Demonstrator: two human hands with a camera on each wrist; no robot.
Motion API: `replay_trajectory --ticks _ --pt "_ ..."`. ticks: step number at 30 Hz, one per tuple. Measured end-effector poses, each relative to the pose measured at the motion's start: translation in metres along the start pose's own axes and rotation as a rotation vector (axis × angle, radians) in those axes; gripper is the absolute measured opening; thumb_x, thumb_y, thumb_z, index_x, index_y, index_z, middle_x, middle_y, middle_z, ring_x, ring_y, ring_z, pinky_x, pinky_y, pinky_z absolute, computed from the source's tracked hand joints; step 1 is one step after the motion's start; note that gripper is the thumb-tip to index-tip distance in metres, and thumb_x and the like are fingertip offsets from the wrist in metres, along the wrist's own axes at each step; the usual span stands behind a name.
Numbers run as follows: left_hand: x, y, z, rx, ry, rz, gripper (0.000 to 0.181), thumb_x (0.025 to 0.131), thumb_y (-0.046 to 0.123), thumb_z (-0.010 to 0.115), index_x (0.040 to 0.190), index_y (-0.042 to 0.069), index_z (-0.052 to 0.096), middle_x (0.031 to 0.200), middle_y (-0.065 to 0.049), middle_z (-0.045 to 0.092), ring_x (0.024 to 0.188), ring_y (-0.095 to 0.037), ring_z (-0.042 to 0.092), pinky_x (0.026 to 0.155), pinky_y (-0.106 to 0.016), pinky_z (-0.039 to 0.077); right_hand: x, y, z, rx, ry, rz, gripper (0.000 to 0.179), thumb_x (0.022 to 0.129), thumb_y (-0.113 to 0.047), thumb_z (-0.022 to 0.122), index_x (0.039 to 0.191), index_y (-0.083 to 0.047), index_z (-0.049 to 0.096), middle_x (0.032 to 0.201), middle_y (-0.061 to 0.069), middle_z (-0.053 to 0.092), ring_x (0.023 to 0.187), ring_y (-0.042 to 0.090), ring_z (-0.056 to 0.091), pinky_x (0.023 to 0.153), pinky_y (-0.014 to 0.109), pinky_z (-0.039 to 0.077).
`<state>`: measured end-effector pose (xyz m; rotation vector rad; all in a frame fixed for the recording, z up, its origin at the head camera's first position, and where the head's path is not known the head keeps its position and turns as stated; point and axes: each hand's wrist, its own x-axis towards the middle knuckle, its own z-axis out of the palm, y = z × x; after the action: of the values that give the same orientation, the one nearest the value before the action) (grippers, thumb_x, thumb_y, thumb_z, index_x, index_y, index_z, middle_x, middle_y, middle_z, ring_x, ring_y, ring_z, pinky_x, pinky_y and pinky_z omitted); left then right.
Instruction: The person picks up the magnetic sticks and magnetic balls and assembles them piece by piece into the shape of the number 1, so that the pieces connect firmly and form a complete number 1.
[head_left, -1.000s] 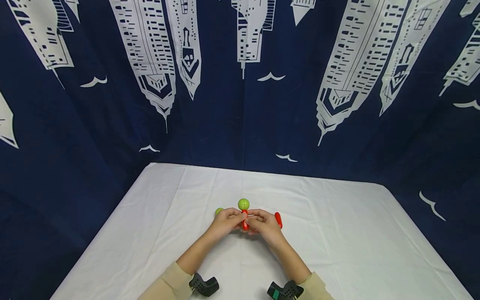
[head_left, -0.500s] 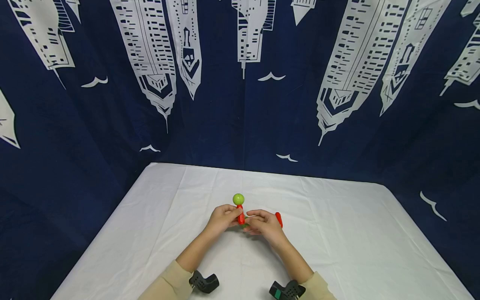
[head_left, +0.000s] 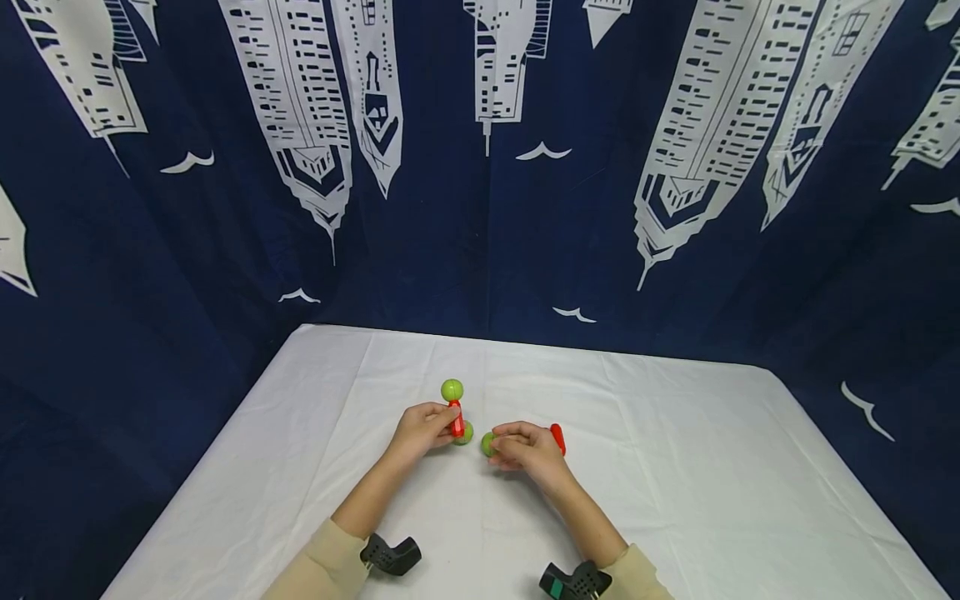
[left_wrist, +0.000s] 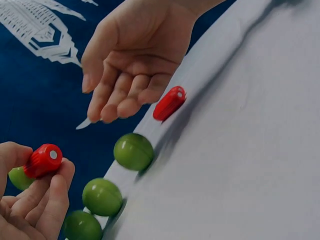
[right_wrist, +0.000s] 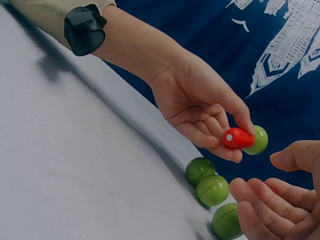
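My left hand (head_left: 418, 429) pinches a red rod (head_left: 457, 418) between thumb and fingers. A green ball (head_left: 452, 390) sits at the rod's far end; in the left wrist view the rod's near end shows a white dot. My right hand (head_left: 527, 450) holds nothing, its fingers loosely curled, beside a green ball (head_left: 488, 444) on the table. Another green ball (head_left: 462, 433) lies by my left hand. The right wrist view shows a third loose green ball (right_wrist: 200, 171), hidden in the head view. A second red rod (head_left: 558, 438) lies just beyond my right hand, partly covered by it.
A white cloth covers the table (head_left: 675, 483). Behind it hangs a dark blue curtain (head_left: 450, 250) printed with white buildings. Black wrist cameras (head_left: 392, 556) are strapped over the beige sleeves.
My left hand has moved left, away from my right hand, carrying the red rod and its green ball. My right hand has let go of the rod and stayed nearly in place.
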<state>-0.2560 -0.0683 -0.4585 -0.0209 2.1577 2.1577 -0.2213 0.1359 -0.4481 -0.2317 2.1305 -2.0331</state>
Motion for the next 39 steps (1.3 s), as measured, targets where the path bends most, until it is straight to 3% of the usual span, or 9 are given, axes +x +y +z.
replay_trajectory --ticks 8,17,30,39 --pt "0.003 -0.004 -0.023 -0.020 0.024 -0.022 0.021 0.093 0.013 0.065 0.095 -0.008 0.065 0.080 -0.007 0.069 0.072 -0.012 0.066 0.071 -0.029 0.058 0.001 0.001 0.000 0.018 -0.009 -0.003 0.035 0.092 -0.006 0.062 0.118 0.017 0.055 0.097 0.022 0.070 0.076 0.021 0.071 0.068 0.028 0.057" --pt "0.003 -0.012 -0.039 -0.037 0.063 -0.050 0.020 0.093 0.012 0.065 0.095 -0.008 0.064 0.075 -0.005 0.068 0.067 -0.009 0.063 0.063 -0.020 0.055 0.003 0.000 0.000 0.029 -0.013 0.008 0.034 0.093 -0.006 0.061 0.118 0.016 0.056 0.097 0.019 0.070 0.074 0.017 0.070 0.071 0.030 0.058" --pt "0.007 -0.026 -0.051 -0.042 0.056 -0.064 0.021 0.095 0.014 0.063 0.095 -0.006 0.065 0.082 -0.009 0.071 0.073 -0.010 0.067 0.065 -0.018 0.054 0.013 -0.004 0.004 0.054 -0.023 -0.001 0.037 0.091 -0.003 0.061 0.120 0.018 0.052 0.094 0.018 0.069 0.076 0.019 0.070 0.073 0.031 0.058" --pt "0.008 -0.032 -0.054 -0.046 0.046 -0.046 0.019 0.095 0.012 0.062 0.090 -0.006 0.064 0.078 -0.006 0.069 0.072 -0.011 0.066 0.066 -0.020 0.055 0.024 -0.015 0.008 -0.014 -0.109 -0.043 0.036 0.092 -0.002 0.058 0.121 0.019 0.051 0.102 0.026 0.065 0.081 0.022 0.070 0.080 0.038 0.057"
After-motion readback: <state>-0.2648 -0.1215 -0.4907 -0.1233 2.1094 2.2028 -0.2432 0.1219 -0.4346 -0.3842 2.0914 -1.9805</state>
